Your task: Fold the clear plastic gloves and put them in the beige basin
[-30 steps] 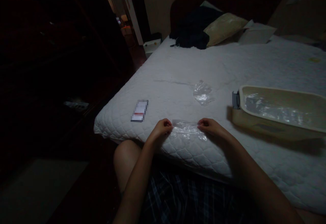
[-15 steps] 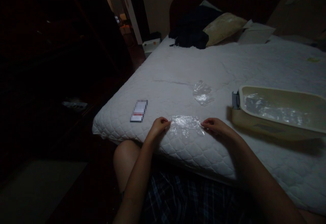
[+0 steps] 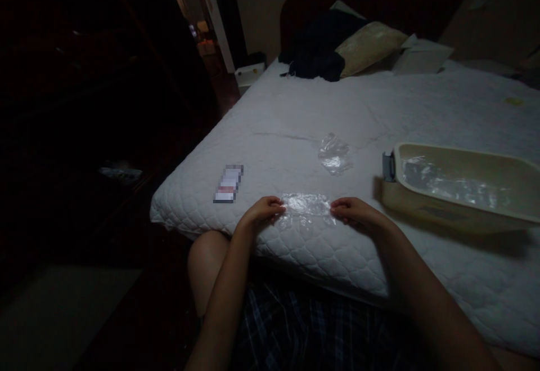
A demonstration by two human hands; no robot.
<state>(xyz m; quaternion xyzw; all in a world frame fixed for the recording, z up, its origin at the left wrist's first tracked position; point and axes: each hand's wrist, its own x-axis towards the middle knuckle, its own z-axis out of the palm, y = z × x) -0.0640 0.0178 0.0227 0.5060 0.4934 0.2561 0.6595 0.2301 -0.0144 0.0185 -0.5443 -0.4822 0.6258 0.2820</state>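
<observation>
A small clear plastic bag point(image 3: 307, 209) lies flat on the white quilted mattress point(image 3: 295, 106) near its front edge. My left hand point(image 3: 261, 213) pinches the bag's left end and my right hand point(image 3: 352, 213) pinches its right end, so the bag is stretched between them. A second, crumpled clear plastic bag point(image 3: 334, 154) lies a little farther back on the mattress, touched by neither hand.
A beige plastic basin point(image 3: 459, 205) with clear plastic inside sits at the right. A small flat card or packet point(image 3: 228, 183) lies left of my hands. Pillows point(image 3: 371, 44) and dark clothing point(image 3: 316, 44) are at the headboard. The floor at the left is dark.
The plastic bag went from bunched between my hands to spread flat on the mattress. Both hands stayed at its ends, shifting only slightly.
</observation>
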